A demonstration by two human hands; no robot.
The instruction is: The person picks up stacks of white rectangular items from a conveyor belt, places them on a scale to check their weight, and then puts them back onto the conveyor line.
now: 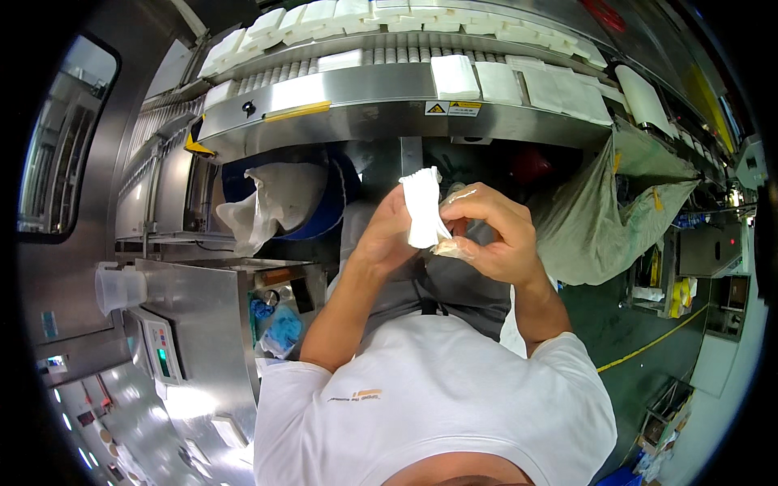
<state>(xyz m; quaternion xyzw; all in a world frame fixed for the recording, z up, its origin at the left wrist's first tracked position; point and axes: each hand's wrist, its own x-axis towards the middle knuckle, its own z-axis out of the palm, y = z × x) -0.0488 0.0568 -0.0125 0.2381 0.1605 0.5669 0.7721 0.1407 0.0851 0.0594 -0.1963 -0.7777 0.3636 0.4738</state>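
Above my lap, a bundle of folded white sheets (421,207), like wipes or tissues, stands between my hands. My left hand (386,233) wraps round its left side, with the fingers mostly hidden behind it. My right hand (504,235) is curled, thumb and forefinger against the bundle's right edge near its lower corner. Clear wrapping, like tape or film, covers the tips of that thumb and forefinger. Beyond my hands, several similar white folded stacks (455,78) lie along the front ledge of a steel conveyor (365,87).
More white stacks line the conveyor's far side. Below it at left stands a blue bin (334,190) with a white liner; a grey-green sheet (579,215) hangs at right. A steel cabinet (198,316) on my left carries a scale (160,347) and a clear plastic jug (120,289).
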